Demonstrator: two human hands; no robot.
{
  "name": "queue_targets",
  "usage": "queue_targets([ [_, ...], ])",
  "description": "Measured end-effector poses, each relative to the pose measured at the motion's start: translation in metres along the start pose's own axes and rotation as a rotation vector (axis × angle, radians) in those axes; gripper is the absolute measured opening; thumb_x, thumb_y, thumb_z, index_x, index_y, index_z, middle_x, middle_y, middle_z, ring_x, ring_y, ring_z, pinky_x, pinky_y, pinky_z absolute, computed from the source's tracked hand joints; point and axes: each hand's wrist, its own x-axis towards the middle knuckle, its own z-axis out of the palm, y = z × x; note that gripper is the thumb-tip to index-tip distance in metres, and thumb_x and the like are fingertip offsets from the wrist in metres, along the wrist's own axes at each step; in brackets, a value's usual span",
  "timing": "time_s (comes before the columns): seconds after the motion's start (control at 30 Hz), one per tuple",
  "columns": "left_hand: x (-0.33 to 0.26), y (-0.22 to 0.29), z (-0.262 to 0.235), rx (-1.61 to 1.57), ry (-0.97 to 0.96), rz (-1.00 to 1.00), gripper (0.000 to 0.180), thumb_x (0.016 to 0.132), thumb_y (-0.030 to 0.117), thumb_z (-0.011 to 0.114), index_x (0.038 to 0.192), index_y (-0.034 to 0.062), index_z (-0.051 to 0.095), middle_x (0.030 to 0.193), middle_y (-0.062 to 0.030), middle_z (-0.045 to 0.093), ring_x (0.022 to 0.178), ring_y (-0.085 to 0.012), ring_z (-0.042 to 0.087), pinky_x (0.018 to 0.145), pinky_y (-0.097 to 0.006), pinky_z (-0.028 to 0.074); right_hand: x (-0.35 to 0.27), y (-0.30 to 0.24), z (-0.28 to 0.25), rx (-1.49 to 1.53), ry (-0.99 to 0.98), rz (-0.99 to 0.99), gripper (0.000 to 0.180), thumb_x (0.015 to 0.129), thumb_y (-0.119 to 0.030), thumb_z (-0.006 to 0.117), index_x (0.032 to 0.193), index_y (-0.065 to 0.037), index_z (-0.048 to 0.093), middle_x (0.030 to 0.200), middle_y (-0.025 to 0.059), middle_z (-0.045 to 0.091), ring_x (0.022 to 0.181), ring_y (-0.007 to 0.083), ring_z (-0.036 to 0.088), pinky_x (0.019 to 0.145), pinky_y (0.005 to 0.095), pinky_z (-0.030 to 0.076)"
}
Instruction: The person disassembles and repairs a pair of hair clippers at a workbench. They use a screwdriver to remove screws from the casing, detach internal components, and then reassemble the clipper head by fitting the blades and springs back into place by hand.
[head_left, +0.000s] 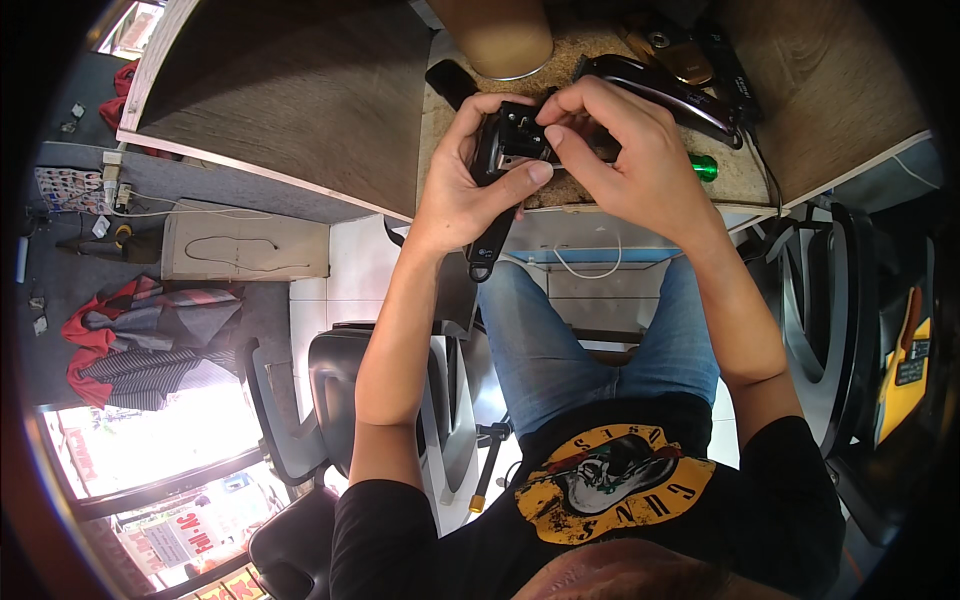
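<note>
My left hand (455, 195) is wrapped round a black hair clipper (489, 240), whose head end points away from me and whose looped tail points toward me. A bare black block with small metal parts shows at the head. My right hand (625, 135) is closed, its thumb and index finger pinched together at the clipper's head; anything small between them is hidden. A green handle end (703, 167), like a screwdriver's, sticks out beyond my right hand. Whether that hand touches it, I cannot tell.
On the worn shelf lie a glossy dark clipper (665, 95), a gold-coloured clipper (682, 58), a black device (737, 80) and a black piece (452, 83). A tan cylinder (495, 35) stands behind. Wooden side panels (290, 100) flank the shelf. Black chairs (350, 385) stand at both sides.
</note>
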Motion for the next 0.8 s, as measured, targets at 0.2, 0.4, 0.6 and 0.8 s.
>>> queue_targets([
  [0.2, 0.0005, -0.0018, -0.0009, 0.000, -0.003, 0.003, 0.055, 0.095, 0.001, 0.083, 0.141, 0.0057, 0.053, 0.114, -0.0046, 0.068, 0.088, -0.0082, 0.070, 0.059, -0.024, 0.057, 0.0015, -0.0019, -0.0004, 0.004, -0.037, -0.003, 0.017, 0.096, -0.010, 0.079, 0.104, 0.000, 0.069, 0.091, 0.0093, 0.074, 0.079, 0.0205, 0.075, 0.070, 0.0337, 0.058],
  [0.4, -0.0003, 0.0025, 0.0019, 0.014, 0.014, -0.004, 0.055, 0.095, 0.002, 0.083, 0.141, 0.0057, 0.054, 0.112, -0.0044, 0.068, 0.088, -0.0079, 0.070, 0.059, -0.023, 0.056, 0.0017, 0.0013, 0.0005, 0.013, -0.004, 0.034, 0.016, 0.097, -0.011, 0.079, 0.102, 0.000, 0.068, 0.090, 0.0095, 0.073, 0.078, 0.0205, 0.074, 0.070, 0.0345, 0.058],
  [0.6, -0.0003, 0.0007, -0.0001, 0.021, 0.002, -0.007, 0.055, 0.095, 0.002, 0.084, 0.141, 0.0059, 0.054, 0.112, -0.0042, 0.068, 0.088, -0.0081, 0.070, 0.059, -0.023, 0.056, 0.0007, 0.0012, 0.0003, 0.000, 0.002, 0.017, 0.014, 0.097, -0.009, 0.078, 0.103, -0.001, 0.069, 0.091, 0.0088, 0.074, 0.078, 0.0195, 0.074, 0.069, 0.0336, 0.058],
  [0.8, 0.0003, 0.0010, 0.0017, -0.004, 0.009, -0.005, 0.056, 0.094, 0.003, 0.084, 0.141, 0.0059, 0.053, 0.111, -0.0035, 0.067, 0.085, -0.0075, 0.067, 0.059, -0.023, 0.057, 0.0028, -0.0038, -0.0015, 0.038, -0.045, 0.046, 0.014, 0.097, -0.009, 0.077, 0.104, 0.000, 0.070, 0.089, 0.0088, 0.074, 0.078, 0.0186, 0.074, 0.070, 0.0327, 0.058],
])
